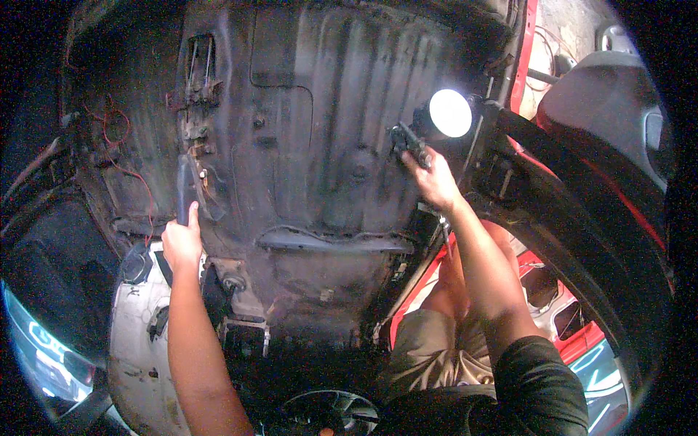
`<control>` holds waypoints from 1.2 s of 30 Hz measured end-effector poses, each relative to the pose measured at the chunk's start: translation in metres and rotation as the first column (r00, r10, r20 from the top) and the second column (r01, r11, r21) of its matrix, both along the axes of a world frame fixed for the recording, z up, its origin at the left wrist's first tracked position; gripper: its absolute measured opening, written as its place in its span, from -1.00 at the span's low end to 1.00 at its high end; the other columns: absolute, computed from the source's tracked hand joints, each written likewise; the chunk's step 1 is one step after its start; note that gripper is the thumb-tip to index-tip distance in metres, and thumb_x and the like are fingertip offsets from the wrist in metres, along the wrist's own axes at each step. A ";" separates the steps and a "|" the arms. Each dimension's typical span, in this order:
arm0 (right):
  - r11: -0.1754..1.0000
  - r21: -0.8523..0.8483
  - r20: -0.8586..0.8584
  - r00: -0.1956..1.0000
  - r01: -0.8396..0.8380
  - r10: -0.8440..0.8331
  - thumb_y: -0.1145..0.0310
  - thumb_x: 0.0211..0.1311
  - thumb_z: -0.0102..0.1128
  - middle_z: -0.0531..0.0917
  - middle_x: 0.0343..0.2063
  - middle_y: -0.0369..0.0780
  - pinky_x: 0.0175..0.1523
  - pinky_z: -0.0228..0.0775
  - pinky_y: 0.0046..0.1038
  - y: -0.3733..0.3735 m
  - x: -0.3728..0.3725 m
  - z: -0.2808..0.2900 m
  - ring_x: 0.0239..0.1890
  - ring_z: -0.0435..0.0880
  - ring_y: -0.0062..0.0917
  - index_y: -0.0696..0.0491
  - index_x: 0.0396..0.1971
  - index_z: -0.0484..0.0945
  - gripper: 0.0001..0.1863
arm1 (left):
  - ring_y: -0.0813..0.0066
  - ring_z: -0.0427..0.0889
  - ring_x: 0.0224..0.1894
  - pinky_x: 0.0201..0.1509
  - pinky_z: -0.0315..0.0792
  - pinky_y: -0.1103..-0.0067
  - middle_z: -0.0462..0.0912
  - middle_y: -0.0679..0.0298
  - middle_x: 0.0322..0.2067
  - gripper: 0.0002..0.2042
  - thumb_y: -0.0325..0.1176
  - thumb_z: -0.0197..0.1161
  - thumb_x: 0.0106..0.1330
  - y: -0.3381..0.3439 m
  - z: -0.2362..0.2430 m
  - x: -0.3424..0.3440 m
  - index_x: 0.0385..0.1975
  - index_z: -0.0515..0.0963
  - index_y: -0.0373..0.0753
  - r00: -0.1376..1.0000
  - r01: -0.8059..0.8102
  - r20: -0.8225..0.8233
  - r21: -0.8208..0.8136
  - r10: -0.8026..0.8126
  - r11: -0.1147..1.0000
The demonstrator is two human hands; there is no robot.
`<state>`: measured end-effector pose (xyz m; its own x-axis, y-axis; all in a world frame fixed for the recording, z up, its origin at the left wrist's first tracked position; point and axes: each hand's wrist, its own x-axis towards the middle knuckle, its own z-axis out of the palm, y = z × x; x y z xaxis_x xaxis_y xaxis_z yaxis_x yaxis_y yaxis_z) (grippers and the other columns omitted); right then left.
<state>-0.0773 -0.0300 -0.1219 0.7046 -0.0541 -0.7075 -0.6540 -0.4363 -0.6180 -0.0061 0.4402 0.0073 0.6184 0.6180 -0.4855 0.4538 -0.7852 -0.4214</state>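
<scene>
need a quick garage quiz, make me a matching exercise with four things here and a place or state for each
Things:
1. thin looped red wire
2. long dark-grey handle
3. round white lamp
4. black elongated tool

Places or states:
A. brightly lit
B. in the right hand
C. on the picture's left side
D. in the left hand

Pairs: 1-C, 2-D, 3-A, 4-B

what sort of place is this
Probably the stripped-out inside of a car: there is a bare, ribbed floor, a handbrake-like lever in the left hand, and red bodywork with cut-outs.
</scene>
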 end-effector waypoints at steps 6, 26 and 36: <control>0.997 0.083 -0.206 0.978 -0.004 0.021 0.04 0.37 0.26 0.71 -0.27 0.01 0.00 0.49 -0.27 0.009 -0.046 0.012 -0.19 0.69 -0.35 0.26 -0.06 0.54 -0.48 | -0.15 0.69 -0.04 0.07 0.52 0.14 0.71 -0.21 -0.19 -0.19 0.40 0.10 0.29 0.003 -0.002 -0.002 -0.20 0.66 -0.47 1.000 0.007 -0.023 0.013 -0.007 1.000; 0.965 -0.257 0.227 0.968 -0.048 0.109 0.11 0.36 0.26 0.71 -0.18 0.10 0.07 0.49 -0.25 0.007 0.074 0.000 -0.06 0.72 -0.10 0.27 -0.01 0.55 -0.52 | -0.15 0.68 0.00 0.11 0.52 0.14 0.69 -0.24 -0.12 -0.14 0.42 0.08 0.28 0.008 -0.003 0.001 -0.08 0.63 -0.49 0.997 -0.035 -0.063 -0.022 0.034 0.999; 0.976 -0.030 0.108 0.970 -0.217 0.219 0.10 0.30 0.30 0.70 -0.21 0.14 0.08 0.50 -0.19 0.019 0.068 0.005 -0.02 0.69 0.01 0.24 -0.03 0.54 -0.51 | -0.16 0.69 -0.02 0.09 0.53 0.15 0.69 -0.23 -0.15 -0.16 0.41 0.09 0.28 0.006 -0.002 0.001 -0.14 0.64 -0.49 0.999 -0.021 -0.041 -0.021 0.020 1.000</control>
